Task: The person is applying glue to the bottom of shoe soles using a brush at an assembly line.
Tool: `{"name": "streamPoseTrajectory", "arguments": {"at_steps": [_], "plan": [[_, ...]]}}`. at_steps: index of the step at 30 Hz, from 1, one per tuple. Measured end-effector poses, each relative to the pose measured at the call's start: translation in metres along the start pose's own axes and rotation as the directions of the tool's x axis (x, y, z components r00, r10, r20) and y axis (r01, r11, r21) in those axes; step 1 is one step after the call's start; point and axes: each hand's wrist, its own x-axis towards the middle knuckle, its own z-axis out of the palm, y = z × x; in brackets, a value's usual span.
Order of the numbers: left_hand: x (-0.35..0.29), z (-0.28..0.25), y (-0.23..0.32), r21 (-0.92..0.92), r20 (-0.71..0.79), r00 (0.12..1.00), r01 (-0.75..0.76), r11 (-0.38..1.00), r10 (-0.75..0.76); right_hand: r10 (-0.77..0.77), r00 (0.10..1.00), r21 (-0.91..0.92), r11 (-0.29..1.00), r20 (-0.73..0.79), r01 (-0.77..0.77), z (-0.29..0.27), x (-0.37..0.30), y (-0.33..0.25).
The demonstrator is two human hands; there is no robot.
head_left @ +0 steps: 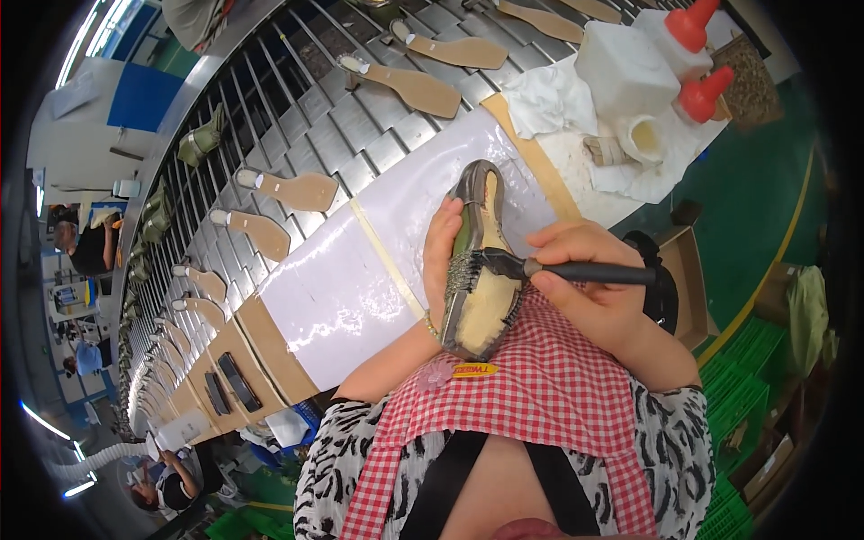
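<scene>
My left hand (441,247) grips a shoe sole (477,270) from its left side, holding it up over my red checked apron. The sole is grey-green on the rim and pale yellow inside. My right hand (589,270) holds a brush with a black handle (594,271), its bristled head (486,261) lying across the middle of the sole. Both hands are at the near edge of the white-covered work surface (360,279).
A slatted metal conveyor (297,108) carries several tan shoe insoles on lasts (414,85). White glue bottles with red nozzles (688,36), a white tub (621,67), and rags (549,94) stand at the right. Other workers sit at the far left. Green crates (747,360) are at the right.
</scene>
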Motion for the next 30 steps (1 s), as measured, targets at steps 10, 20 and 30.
{"name": "streamPoseTrajectory", "arguments": {"at_steps": [10, 20, 30], "plan": [[0.004, 0.002, 0.007, 0.126, 0.008, 1.000, -0.018, 0.992, 0.018, 0.223, 0.969, 0.396, 0.885, 0.104, -0.246, 0.004, -0.009, 0.001], [0.017, -0.012, 0.016, 0.314, 0.038, 0.999, -0.024, 0.949, 0.013, -0.061, 0.989, 0.085, 0.995, 0.135, 0.050, -0.003, 0.005, -0.010], [0.066, -0.073, 0.024, -0.487, 0.506, 0.731, 0.680, 0.548, -0.458, 0.426, 0.905, 0.848, 0.488, -0.023, -0.208, -0.018, 0.013, -0.001]]}}
